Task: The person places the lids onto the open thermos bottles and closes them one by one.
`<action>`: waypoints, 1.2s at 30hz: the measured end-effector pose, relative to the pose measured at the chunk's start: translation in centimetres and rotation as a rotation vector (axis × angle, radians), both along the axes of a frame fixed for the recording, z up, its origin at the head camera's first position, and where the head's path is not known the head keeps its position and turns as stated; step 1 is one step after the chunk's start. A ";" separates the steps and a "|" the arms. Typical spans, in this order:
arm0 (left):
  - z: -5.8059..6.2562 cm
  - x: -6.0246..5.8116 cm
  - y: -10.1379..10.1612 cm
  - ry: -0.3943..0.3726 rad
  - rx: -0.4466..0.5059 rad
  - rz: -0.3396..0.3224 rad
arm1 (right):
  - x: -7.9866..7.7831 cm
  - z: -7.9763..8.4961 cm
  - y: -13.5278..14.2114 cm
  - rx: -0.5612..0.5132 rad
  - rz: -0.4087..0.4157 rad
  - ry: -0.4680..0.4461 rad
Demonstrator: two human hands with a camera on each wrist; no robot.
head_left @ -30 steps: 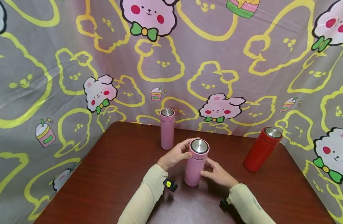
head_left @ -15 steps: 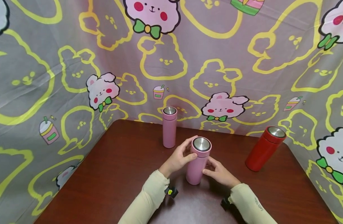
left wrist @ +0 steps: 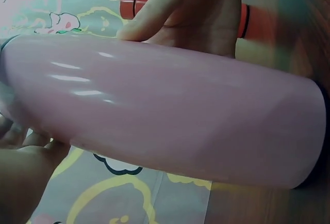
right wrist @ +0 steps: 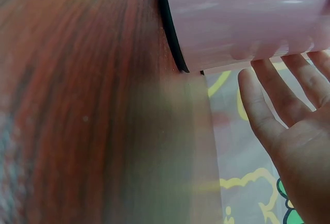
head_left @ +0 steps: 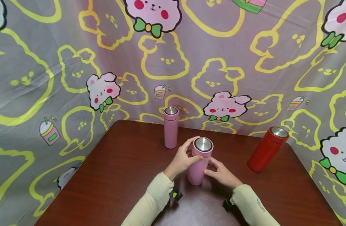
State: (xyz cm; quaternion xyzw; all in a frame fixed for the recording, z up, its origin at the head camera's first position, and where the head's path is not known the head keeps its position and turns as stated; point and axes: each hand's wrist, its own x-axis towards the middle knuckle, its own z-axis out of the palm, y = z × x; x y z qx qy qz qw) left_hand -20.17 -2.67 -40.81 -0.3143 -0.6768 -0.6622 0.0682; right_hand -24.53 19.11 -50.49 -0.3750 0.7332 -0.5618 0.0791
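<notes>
In the head view a pink thermos bottle point(head_left: 196, 174) with a round steel-topped lid point(head_left: 203, 144) stands upright, near the middle of the table. My left hand point(head_left: 182, 161) grips it high up around the lid, the thumb across the front. Lower down, my right hand point(head_left: 222, 174) holds the body from the right, thumb in front and fingers mostly hidden behind. The left wrist view is filled by the pink body point(left wrist: 180, 110), with the right hand point(left wrist: 201, 17) against its far side. Fingertips of the right hand point(right wrist: 304, 136) touch the body in the right wrist view.
A second pink thermos bottle point(head_left: 171, 130) stands behind, slightly left. To the right stands a red one point(head_left: 264, 153) with a steel-topped lid. The dark brown table point(head_left: 105, 175) meets a patterned cloth point(head_left: 167, 62) at its back and sides.
My left wrist has shifted a little to the right, and its thumb has come further across the front of the lid. The right hand keeps its hold. The head view has moved slightly.
</notes>
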 end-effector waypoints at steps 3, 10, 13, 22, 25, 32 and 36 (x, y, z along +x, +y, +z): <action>0.0 -0.2 -0.1 -0.009 -0.007 -0.015 | -0.1 0.0 0.0 0.000 0.005 -0.002; -2.1 -2.5 -0.3 -0.029 0.019 -0.098 | -0.1 0.2 0.1 -0.010 0.007 -0.029; -2.2 -3.1 -0.5 -0.033 0.019 -0.136 | -0.2 0.1 0.1 -0.013 0.010 -0.023; -2.7 -4.2 -0.7 -0.039 0.029 -0.233 | 0.7 1.8 -0.4 0.019 -0.005 -0.025; -2.8 -4.3 -0.7 -0.035 0.031 -0.240 | 0.9 2.0 -0.5 0.019 -0.003 -0.030; -2.8 -4.4 -0.7 -0.042 0.043 -0.253 | -0.2 0.1 0.0 0.001 0.004 -0.032; -2.9 -4.2 -0.8 -0.045 0.047 -0.264 | -0.1 0.2 -0.1 0.006 -0.004 -0.032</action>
